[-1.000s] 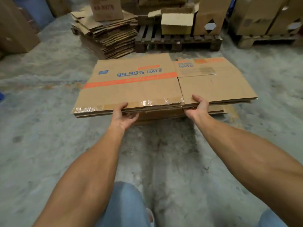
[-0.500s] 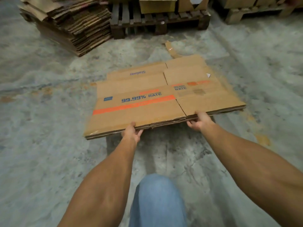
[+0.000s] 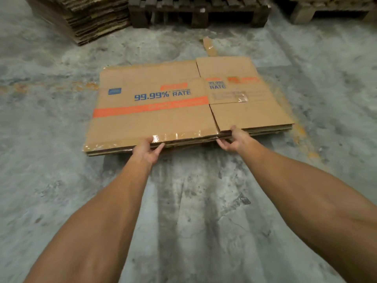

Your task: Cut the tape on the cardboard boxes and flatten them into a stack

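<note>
A flattened brown cardboard box (image 3: 155, 119) with an orange stripe and blue "99.99% RATE" print lies on top of a low stack of flat boxes on the concrete floor. Clear tape shines along its near edge. My left hand (image 3: 148, 151) grips the near edge of the box left of centre, fingers tucked under it. My right hand (image 3: 234, 139) holds the near edge at the slit between the two flaps, fingers curled under the cardboard.
A tall pile of flattened cardboard (image 3: 89, 17) stands at the back left. A dark wooden pallet (image 3: 200, 11) and a lighter pallet (image 3: 326, 9) line the back. A loose cardboard strip (image 3: 210, 46) lies behind the stack. Bare concrete floor (image 3: 51, 160) surrounds it.
The flattened box has come down from being held in the air onto the low stack on the floor. Both hands stayed on its near edge.
</note>
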